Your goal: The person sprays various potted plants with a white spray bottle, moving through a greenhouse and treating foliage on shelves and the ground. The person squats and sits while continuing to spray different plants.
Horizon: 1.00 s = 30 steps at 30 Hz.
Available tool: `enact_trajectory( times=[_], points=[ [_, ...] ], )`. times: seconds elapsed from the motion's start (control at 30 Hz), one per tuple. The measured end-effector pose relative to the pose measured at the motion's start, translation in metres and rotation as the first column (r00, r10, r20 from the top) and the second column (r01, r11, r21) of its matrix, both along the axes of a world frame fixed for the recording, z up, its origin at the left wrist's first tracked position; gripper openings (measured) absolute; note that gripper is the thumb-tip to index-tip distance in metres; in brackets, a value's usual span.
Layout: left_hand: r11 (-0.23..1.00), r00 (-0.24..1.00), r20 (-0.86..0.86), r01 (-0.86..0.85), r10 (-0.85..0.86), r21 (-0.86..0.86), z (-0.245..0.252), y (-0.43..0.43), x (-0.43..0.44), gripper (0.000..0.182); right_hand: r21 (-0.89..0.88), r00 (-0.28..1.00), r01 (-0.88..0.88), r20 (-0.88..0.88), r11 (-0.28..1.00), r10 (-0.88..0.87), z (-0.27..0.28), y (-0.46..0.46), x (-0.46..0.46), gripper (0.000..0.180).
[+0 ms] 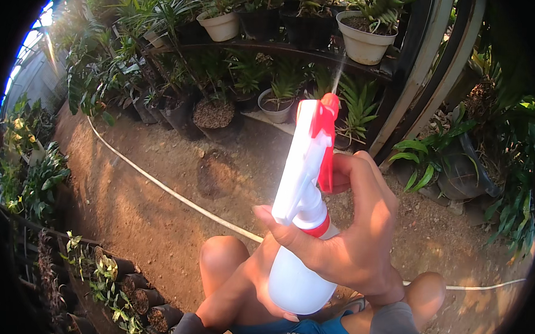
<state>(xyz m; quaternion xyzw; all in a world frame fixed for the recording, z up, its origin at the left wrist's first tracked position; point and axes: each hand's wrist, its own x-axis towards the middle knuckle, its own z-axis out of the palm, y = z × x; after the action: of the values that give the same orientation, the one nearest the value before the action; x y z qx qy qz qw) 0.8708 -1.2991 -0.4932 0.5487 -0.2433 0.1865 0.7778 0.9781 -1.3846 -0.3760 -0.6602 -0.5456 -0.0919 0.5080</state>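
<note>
A white plastic spray bottle (302,281) with a red-and-white trigger head (301,155) is held up before me, its nozzle pointing away. My right hand (358,227) wraps around the neck, with fingers at the red trigger. My left hand (268,277) holds the bottle's body from the left and below, partly hidden behind it. A thin spray (339,72) leaves the red nozzle towards the potted plants on the shelf.
A dark shelf (271,47) carries potted plants, among them a white pot (367,42); more pots stand beneath it. A pale hose (169,191) crosses the dirt floor. Upright posts (412,79) rise at right, and small black pots (148,299) lie at lower left.
</note>
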Motion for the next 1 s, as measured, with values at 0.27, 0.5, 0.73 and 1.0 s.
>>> enact_trajectory(
  times=[0.27, 0.5, 0.73, 1.0],
  points=[
    [0.992, 0.988, -0.134, 0.093, -0.082, 0.081, -0.003, 0.001, 0.004, 0.075, -0.041, 1.0, 0.021, -0.011, 0.999, -0.021, 0.006, -0.003, -0.008, 0.063],
    [0.902, 0.874, -0.227, -0.406, 0.429, 0.144, 0.02, -0.006, -0.019, 0.104, -0.027, 0.989, -0.019, 0.144, 0.999, 0.023, 0.005, 0.008, 0.005, 0.061],
    [0.72, 0.817, 0.211, -0.573, 0.536, 0.392, 0.006, 0.006, -0.012, 0.105, -0.076, 0.982, -0.017, 0.188, 0.997, 0.031, 0.005, 0.005, 0.009, 0.055],
    [0.813, 0.885, 0.105, -0.458, 0.453, 0.359, -0.003, 0.001, -0.016, 0.1, -0.051, 0.998, -0.05, 0.033, 0.997, 0.051, -0.003, 0.006, 0.0, 0.051]
  ],
)
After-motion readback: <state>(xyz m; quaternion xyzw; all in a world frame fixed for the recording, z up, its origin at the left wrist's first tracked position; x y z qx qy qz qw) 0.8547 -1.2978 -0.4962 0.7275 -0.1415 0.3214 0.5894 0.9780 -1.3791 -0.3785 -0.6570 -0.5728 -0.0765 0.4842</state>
